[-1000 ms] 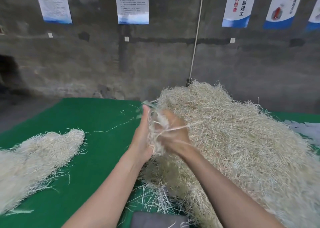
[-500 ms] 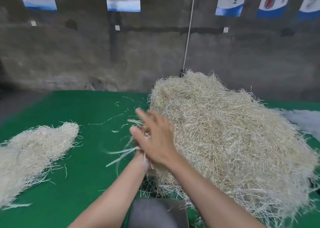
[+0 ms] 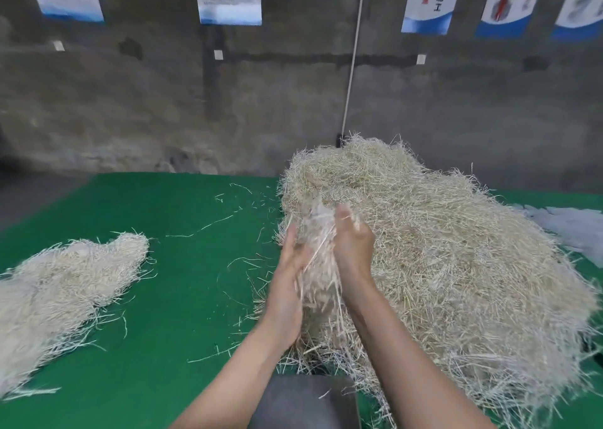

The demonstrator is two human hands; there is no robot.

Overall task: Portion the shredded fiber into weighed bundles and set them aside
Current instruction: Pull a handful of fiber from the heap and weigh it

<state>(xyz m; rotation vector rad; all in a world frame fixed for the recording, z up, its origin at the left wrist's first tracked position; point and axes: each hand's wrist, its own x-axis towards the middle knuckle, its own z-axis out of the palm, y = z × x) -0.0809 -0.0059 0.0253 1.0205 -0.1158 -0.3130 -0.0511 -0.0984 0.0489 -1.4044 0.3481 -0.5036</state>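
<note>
A big heap of pale shredded fiber (image 3: 440, 265) covers the right half of the green table (image 3: 182, 281). At the heap's left edge a motion-blurred clump of fiber (image 3: 318, 265) is held between both hands. My left hand (image 3: 287, 285) presses its palm against the clump's left side, fingers pointing up and fairly straight. My right hand (image 3: 354, 249) grips the clump from the right, its back toward me and fingers curled into the strands. A smaller, flatter pile of fiber (image 3: 65, 281) lies apart at the table's left.
A grey flat object (image 3: 303, 402) sits at the near edge below my forearms, partly under loose strands. Stray fibers dot the green cloth between the piles. Something white and crumpled (image 3: 571, 223) lies at far right. A concrete wall with posters stands behind.
A second ago both hands worked a clump at the heap's edge. Half a second ago they had drawn toward me with few strands. Now they press a bigger clump at the heap again.
</note>
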